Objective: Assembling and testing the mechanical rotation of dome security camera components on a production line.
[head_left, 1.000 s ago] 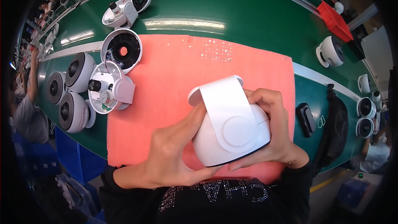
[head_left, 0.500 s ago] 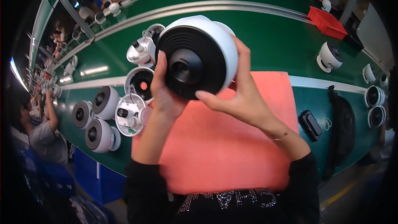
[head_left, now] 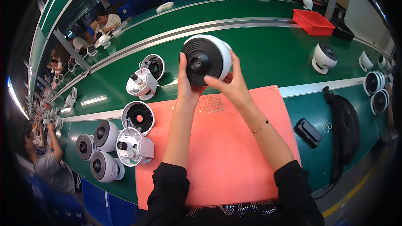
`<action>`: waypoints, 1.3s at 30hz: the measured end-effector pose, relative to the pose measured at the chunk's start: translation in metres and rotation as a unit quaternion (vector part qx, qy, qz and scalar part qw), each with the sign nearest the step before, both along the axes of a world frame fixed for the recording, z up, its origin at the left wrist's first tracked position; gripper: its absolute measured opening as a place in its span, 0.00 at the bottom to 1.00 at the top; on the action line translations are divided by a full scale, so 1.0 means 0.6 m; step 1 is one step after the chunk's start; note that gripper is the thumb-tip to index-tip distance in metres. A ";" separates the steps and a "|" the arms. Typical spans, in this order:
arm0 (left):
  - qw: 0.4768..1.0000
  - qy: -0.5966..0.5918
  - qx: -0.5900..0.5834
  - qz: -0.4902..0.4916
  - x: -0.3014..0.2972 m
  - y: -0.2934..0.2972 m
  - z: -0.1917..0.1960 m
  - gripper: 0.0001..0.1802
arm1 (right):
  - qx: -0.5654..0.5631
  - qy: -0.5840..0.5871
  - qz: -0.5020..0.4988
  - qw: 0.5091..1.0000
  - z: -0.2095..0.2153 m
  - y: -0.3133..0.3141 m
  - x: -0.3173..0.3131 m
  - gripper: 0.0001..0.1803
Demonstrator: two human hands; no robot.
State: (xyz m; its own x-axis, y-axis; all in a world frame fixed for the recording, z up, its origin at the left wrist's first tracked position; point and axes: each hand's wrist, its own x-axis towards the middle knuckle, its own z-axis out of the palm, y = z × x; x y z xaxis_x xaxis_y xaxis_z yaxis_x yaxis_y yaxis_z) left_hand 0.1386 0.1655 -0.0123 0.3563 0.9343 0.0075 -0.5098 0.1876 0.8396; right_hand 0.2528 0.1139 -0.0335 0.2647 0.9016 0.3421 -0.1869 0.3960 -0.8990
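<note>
Between both hands I hold a round white security camera point(head_left: 225, 54) with a black ringed front and a protruding lens, raised above the far edge of a pink mat point(head_left: 226, 142). My left hand point(head_left: 187, 86) grips its left side, thumb along the black face. My right hand point(head_left: 230, 81) wraps the lower right, thumb on the front's lower edge. Rows of small metal parts point(head_left: 212, 104) lie on the mat below. Left of the mat sit an opened camera body point(head_left: 135, 147) with bare electronics and a loose front shell point(head_left: 138, 117).
Several finished-looking cameras point(head_left: 104, 166) cluster at left. Another opened camera point(head_left: 142, 84) rests on the green belt point(head_left: 259, 54). Toward the right are a white camera point(head_left: 324, 57), a red bin point(head_left: 313, 23), a black case point(head_left: 308, 132) and a black bag point(head_left: 344, 125). Co-workers point(head_left: 48, 163) sit along the left.
Both hands have carried the camera away from me, toward the belt, and it looks smaller. My view has shifted, revealing the small parts on the mat.
</note>
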 end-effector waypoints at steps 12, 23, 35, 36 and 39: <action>0.836 0.071 -0.062 0.541 -0.128 0.147 -0.109 0.38 | -0.228 0.287 -0.001 0.931 -0.087 0.052 0.134 0.44; 0.904 -0.066 -0.074 0.416 -0.175 0.170 -0.162 0.31 | -0.236 0.294 0.033 0.926 -0.080 0.046 0.091 0.36; 0.915 0.156 0.002 0.372 -0.145 0.119 -0.096 0.21 | 0.097 -0.446 -0.069 0.887 -0.005 -0.022 0.015 0.33; 0.923 0.179 0.019 0.341 -0.141 0.110 -0.079 0.24 | 0.113 -0.575 -0.098 0.804 -0.001 -0.031 0.015 0.34; 0.924 0.235 0.061 0.296 -0.119 0.082 -0.035 0.29 | 0.114 -0.697 -0.098 0.701 -0.011 -0.050 0.032 0.36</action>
State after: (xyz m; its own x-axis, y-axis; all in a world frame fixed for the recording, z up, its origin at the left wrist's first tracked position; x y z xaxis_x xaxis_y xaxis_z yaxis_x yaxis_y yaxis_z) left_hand 0.0673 0.2148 -0.0335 -0.2264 0.9689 0.0999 -0.0671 -0.1178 0.9908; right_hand 0.2722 0.0842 -0.0398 -0.3592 0.7740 0.5214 0.8884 0.4548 -0.0630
